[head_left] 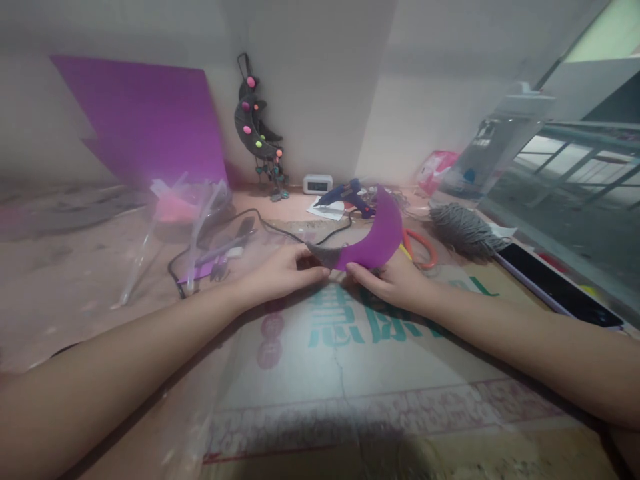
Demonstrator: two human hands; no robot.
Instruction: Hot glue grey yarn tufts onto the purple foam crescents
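One crescent (375, 235) examined, raised above the far part of a printed cardboard sheet (300, 390), short of the desk's (60, 280) back edge. The body is plain purple, smooth-faced and thin, broad at the middle, tapering to a narrow upper horn. The convex side is turned right and toward the near edge; the hollow side faces left. The left end is covered in dark gray material (324, 255), dull and apparently yarn, from the tip to the bottom of the curve. The boundary with the purple is distinct.

Right hand (400, 280): gripping the crescent, thumb along the lower purple edge beside the boundary, other fingers behind it, largely hidden. Left hand (285, 270): thumb at the gray end, fingers bent behind; whether they pinch it cannot be told. A gray yarn hank (465, 232) lies near the desk's right edge; a glue gun (340, 195), at the back edge.
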